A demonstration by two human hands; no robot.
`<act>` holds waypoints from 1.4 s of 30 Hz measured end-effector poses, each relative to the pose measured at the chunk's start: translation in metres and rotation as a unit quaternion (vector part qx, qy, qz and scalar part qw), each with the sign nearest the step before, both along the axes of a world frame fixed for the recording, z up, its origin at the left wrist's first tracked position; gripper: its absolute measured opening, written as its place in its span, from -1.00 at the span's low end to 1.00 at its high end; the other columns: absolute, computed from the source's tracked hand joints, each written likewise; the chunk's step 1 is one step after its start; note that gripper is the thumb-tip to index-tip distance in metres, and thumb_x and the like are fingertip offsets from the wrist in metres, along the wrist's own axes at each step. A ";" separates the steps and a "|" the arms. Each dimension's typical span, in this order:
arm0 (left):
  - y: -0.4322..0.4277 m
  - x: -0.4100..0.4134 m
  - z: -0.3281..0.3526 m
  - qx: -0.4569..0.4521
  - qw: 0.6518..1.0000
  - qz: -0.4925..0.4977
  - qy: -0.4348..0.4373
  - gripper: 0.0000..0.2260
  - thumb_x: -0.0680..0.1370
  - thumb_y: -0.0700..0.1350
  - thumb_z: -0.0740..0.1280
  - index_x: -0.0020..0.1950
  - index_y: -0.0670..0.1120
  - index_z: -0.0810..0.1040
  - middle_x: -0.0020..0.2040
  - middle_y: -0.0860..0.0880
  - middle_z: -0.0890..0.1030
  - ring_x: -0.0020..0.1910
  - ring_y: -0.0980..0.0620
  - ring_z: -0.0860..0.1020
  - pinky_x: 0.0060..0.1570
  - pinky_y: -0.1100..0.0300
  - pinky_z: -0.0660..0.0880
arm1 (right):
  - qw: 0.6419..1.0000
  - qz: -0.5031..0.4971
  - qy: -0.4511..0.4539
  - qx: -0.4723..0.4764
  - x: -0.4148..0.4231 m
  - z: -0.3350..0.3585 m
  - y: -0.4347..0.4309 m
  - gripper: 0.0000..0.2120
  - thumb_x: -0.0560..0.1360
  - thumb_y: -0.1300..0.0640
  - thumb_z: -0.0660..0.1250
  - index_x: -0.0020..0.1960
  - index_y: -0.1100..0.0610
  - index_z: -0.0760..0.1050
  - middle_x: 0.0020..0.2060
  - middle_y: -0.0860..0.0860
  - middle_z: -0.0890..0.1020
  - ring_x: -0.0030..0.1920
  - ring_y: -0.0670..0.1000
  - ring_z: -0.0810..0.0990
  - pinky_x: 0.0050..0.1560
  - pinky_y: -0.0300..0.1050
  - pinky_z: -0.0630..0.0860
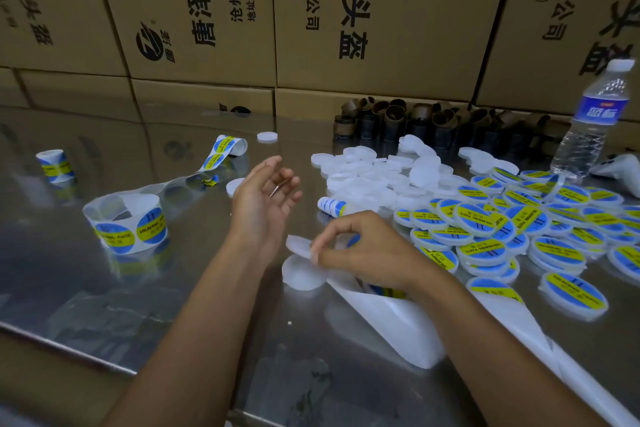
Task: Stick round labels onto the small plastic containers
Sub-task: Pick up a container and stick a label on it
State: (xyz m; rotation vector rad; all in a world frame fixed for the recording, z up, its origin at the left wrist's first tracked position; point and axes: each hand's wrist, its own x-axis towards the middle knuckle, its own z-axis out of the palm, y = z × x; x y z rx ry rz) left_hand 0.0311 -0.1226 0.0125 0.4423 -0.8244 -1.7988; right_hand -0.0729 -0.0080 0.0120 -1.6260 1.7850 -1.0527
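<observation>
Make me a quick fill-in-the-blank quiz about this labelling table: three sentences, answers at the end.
1. The right hand pinches a container whose visible face is plain ____.
2. The labelled containers piled on the right carry stickers coloured blue and ____.
3. The water bottle stands upright at the far ____ side of the table.

Missing words: white; yellow; right.
</observation>
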 end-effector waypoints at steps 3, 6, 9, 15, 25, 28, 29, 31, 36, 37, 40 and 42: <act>0.003 -0.003 -0.003 -0.004 1.000 -0.024 -0.009 -0.89 0.60 -0.20 0.19 -0.07 -0.10 0.49 -0.41 0.04 0.56 -0.38 0.09 0.58 -0.24 0.23 0.52 | 0.995 0.000 -0.091 -0.040 -0.005 0.004 0.003 -0.83 0.42 0.17 0.41 -0.31 -0.02 0.63 -0.29 -0.11 0.64 -0.26 -0.17 0.56 -0.18 -0.42 0.46; 0.007 -0.008 -0.005 -0.034 0.998 -0.046 -0.031 -0.87 0.60 -0.18 0.18 -0.08 -0.12 0.51 -0.38 0.01 0.59 -0.33 0.06 0.61 -0.18 0.21 0.53 | 0.983 -0.034 -0.151 -0.094 -0.010 0.005 0.002 -0.84 0.45 0.13 0.40 -0.29 -0.03 0.61 -0.31 -0.15 0.59 -0.24 -0.14 0.49 -0.24 -0.37 0.42; 0.013 -0.013 -0.006 -0.060 0.992 -0.095 -0.056 -0.78 0.60 -0.06 0.18 -0.14 -0.12 0.52 -0.33 -0.02 0.61 -0.25 0.04 0.58 -0.18 0.22 0.52 | 0.971 -0.056 -0.195 -0.129 -0.016 0.004 0.000 -0.86 0.50 0.17 0.35 -0.20 0.02 0.61 -0.25 -0.10 0.63 -0.19 -0.16 0.55 -0.12 -0.34 0.48; 0.023 -0.018 -0.007 -0.129 0.980 -0.138 -0.065 -0.80 0.39 -0.04 0.33 -0.07 -0.10 0.60 -0.18 -0.06 0.57 -0.18 0.04 0.58 -0.20 0.19 0.58 | 0.944 -0.081 -0.297 -0.119 -0.021 -0.001 -0.004 -0.88 0.55 0.16 0.27 -0.04 0.12 0.59 -0.12 0.07 0.68 -0.02 0.03 0.62 0.14 -0.06 0.52; 0.022 -0.020 -0.009 -0.105 0.985 -0.139 -0.013 -0.82 0.48 -0.27 0.27 0.06 -0.16 0.55 -0.24 -0.01 0.68 -0.26 0.12 0.64 -0.22 0.30 0.56 | 0.905 -0.285 -0.245 -0.199 -0.033 0.000 -0.010 -0.86 0.53 0.18 0.28 -0.14 -0.02 0.55 -0.32 -0.06 0.60 -0.31 -0.19 0.54 -0.37 -0.49 0.40; 0.019 -0.019 -0.010 -0.080 0.989 -0.122 -0.002 -0.80 0.56 -0.32 0.21 0.02 -0.13 0.59 -0.27 0.02 0.65 -0.31 0.15 0.61 -0.26 0.31 0.55 | 0.922 -0.322 -0.099 -0.188 -0.037 -0.012 -0.012 -0.85 0.54 0.16 0.22 -0.07 -0.02 0.54 -0.43 -0.06 0.51 -0.44 -0.19 0.46 -0.46 -0.42 0.33; 0.019 -0.018 -0.010 -0.070 0.990 -0.120 0.001 -0.80 0.55 -0.31 0.21 -0.01 -0.12 0.61 -0.27 0.02 0.65 -0.32 0.14 0.62 -0.27 0.31 0.55 | 0.932 -0.309 -0.073 -0.172 -0.037 -0.016 -0.014 -0.83 0.56 0.14 0.19 -0.02 -0.02 0.54 -0.45 -0.06 0.49 -0.43 -0.16 0.46 -0.38 -0.36 0.37; 0.018 -0.018 -0.011 -0.054 0.992 -0.117 -0.001 -0.81 0.55 -0.28 0.22 -0.05 -0.12 0.62 -0.27 0.03 0.65 -0.32 0.14 0.62 -0.28 0.30 0.55 | 0.951 -0.275 -0.044 -0.137 -0.035 -0.022 -0.016 -0.77 0.58 0.12 0.13 0.08 -0.04 0.54 -0.42 -0.07 0.51 -0.35 -0.10 0.47 -0.22 -0.17 0.45; 0.016 -0.018 -0.012 -0.055 0.992 -0.116 -0.008 -0.87 0.55 -0.21 0.24 -0.04 -0.12 0.58 -0.26 0.01 0.66 -0.26 0.12 0.63 -0.19 0.29 0.58 | 0.959 -0.274 0.019 -0.076 -0.041 -0.030 -0.024 -0.65 0.55 0.24 0.10 0.25 0.03 0.50 -0.33 -0.07 0.54 -0.22 0.01 0.50 -0.11 -0.11 0.46; 0.015 -0.019 -0.012 -0.053 0.992 -0.117 -0.002 -0.88 0.55 -0.23 0.24 -0.04 -0.14 0.58 -0.21 -0.02 0.67 -0.23 0.09 0.64 -0.16 0.26 0.59 | 0.956 -0.282 0.034 -0.068 -0.042 -0.031 -0.025 -0.64 0.53 0.24 0.12 0.26 0.05 0.50 -0.36 -0.08 0.52 -0.21 0.02 0.50 -0.12 -0.12 0.45; 0.014 -0.020 -0.013 -0.057 0.990 -0.131 0.019 -0.89 0.55 -0.25 0.22 0.02 -0.18 0.52 -0.08 -0.10 0.69 -0.08 -0.02 0.67 -0.04 0.17 0.60 | 0.949 -0.301 0.073 -0.060 -0.041 -0.032 -0.027 -0.70 0.50 0.19 0.21 0.19 0.06 0.55 -0.32 -0.06 0.57 -0.11 0.07 0.56 -0.13 -0.15 0.44; 0.014 -0.020 -0.013 -0.064 0.988 -0.138 0.029 -0.86 0.50 -0.23 0.26 0.04 -0.19 0.50 -0.04 -0.11 0.69 -0.03 -0.05 0.67 -0.01 0.14 0.60 | 0.942 -0.317 0.085 -0.066 -0.042 -0.032 -0.027 -0.80 0.49 0.15 0.27 0.06 0.04 0.61 -0.25 -0.03 0.61 -0.10 0.06 0.58 -0.19 -0.18 0.41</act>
